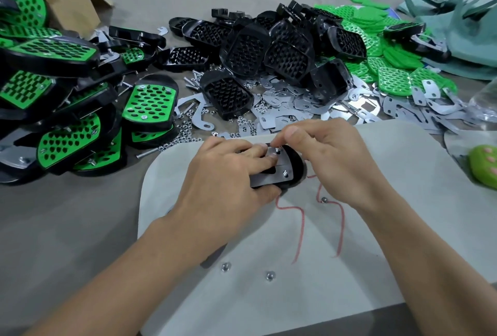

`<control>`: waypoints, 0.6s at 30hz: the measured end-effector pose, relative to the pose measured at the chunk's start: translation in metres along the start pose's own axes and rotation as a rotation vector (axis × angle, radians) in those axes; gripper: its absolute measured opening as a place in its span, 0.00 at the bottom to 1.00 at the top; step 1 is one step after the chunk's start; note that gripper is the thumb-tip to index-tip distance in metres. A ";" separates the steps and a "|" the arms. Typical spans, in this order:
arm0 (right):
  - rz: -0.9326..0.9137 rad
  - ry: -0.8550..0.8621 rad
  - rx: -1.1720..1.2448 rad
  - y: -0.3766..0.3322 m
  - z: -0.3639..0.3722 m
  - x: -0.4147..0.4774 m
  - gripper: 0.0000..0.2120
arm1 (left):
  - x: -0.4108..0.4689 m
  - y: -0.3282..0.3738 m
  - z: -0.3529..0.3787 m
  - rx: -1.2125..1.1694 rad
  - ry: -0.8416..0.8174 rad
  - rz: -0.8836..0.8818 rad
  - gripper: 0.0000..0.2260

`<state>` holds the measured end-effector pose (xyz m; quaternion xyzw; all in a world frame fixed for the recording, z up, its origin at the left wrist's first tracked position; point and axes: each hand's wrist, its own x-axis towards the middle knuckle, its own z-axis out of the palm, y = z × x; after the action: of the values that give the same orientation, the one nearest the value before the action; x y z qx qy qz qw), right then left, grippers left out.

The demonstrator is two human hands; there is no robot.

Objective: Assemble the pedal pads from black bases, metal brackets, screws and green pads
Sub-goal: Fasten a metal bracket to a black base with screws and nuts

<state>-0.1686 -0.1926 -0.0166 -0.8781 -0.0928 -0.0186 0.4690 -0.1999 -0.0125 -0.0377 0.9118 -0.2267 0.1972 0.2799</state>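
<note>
A black base (294, 166) lies underside-up on the white mat (376, 174), with a metal bracket (271, 174) laid across it. My left hand (228, 182) holds the base and presses the bracket down with its fingers. My right hand (330, 158) pinches a small nut or screw end at the bracket's upper hole (277, 150). A second screw end (285, 173) shows at the lower hole. Three loose nuts (225, 267) (269, 275) (324, 200) lie on the mat.
Finished green-and-black pedals (67, 98) are heaped at left beside a cardboard box (70, 2). Black bases (263, 50) pile up in the middle, green pads (390, 66) at right. Loose brackets (309, 107), nuts and screws lie beyond the mat. A green object (484, 168) sits at far right.
</note>
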 end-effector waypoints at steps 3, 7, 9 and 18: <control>0.031 0.079 -0.064 -0.006 0.003 0.001 0.18 | 0.000 -0.001 -0.001 0.002 -0.026 -0.007 0.17; -0.028 0.127 -0.130 -0.006 0.008 0.001 0.19 | 0.000 0.000 -0.003 -0.010 -0.026 -0.009 0.16; -0.055 0.160 -0.200 -0.003 0.008 0.001 0.20 | 0.000 0.001 -0.003 -0.005 -0.023 -0.008 0.16; -0.025 -0.099 0.237 0.014 -0.004 -0.010 0.13 | -0.001 0.000 -0.003 0.014 -0.061 -0.024 0.16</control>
<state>-0.1761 -0.2046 -0.0271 -0.8152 -0.1281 0.0301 0.5640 -0.2014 -0.0104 -0.0363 0.9219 -0.2230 0.1675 0.2689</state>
